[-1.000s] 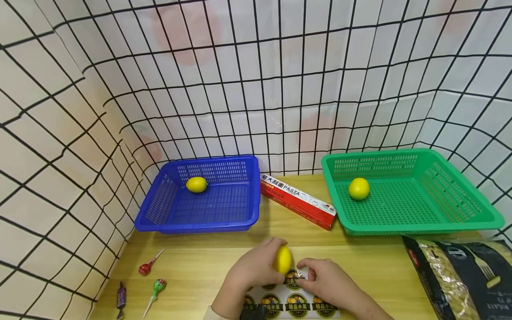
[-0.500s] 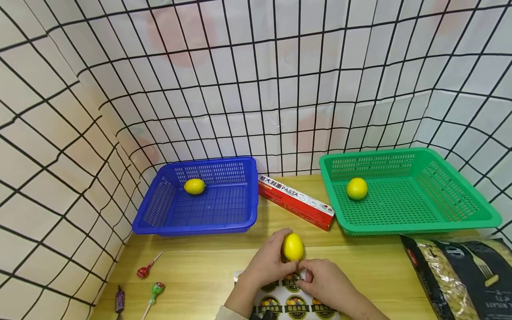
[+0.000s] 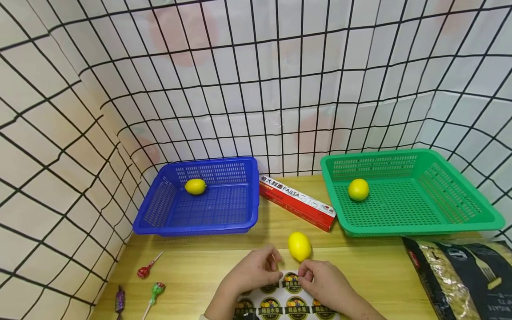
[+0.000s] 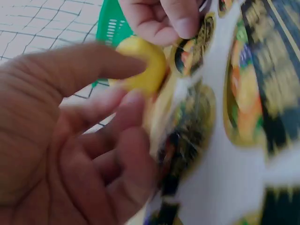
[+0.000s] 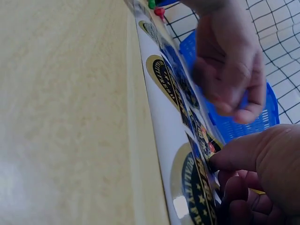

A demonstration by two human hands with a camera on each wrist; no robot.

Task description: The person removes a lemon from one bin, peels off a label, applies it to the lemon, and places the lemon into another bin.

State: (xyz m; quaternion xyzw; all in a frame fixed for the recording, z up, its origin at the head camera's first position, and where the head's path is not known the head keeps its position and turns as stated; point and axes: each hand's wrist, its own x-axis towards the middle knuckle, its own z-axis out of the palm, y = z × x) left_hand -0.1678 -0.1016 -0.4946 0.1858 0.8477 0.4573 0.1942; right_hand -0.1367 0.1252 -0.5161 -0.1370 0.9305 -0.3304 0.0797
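From here the sticker sheet point(image 3: 283, 297) lies flat on the table point(image 3: 376, 266), its near edge cut off and its left side partly covered by the left hand point(image 3: 252, 272). That hand hovers loosely curled over the sheet's left half, thumb and fingertips apart, with nothing in its hold. The right hand point(image 3: 328, 284) is at the sheet's far right part, thumb and forefinger drawn close together against it; I can't tell whether they pinch a sticker. Just beyond the sheet sits 1 loose lemon point(image 3: 299, 246), between it and the red pasta box point(image 3: 298, 202). Farther off to the sheet's left is a blue basket point(image 3: 196, 230) with 1 lemon inside; farther off to its right, a green basket point(image 3: 424, 229) holds 1 yellow fruit point(image 3: 358, 190). To the sheet's right a pasta bag point(image 3: 466, 278) runs out of sight; to its left lie 2 lollipops point(image 3: 157, 290) and 1 purple wrapped candy point(image 3: 120, 300). In the left wrist view the left fingers are blurred, the thumb crossing in front of the loose lemon.
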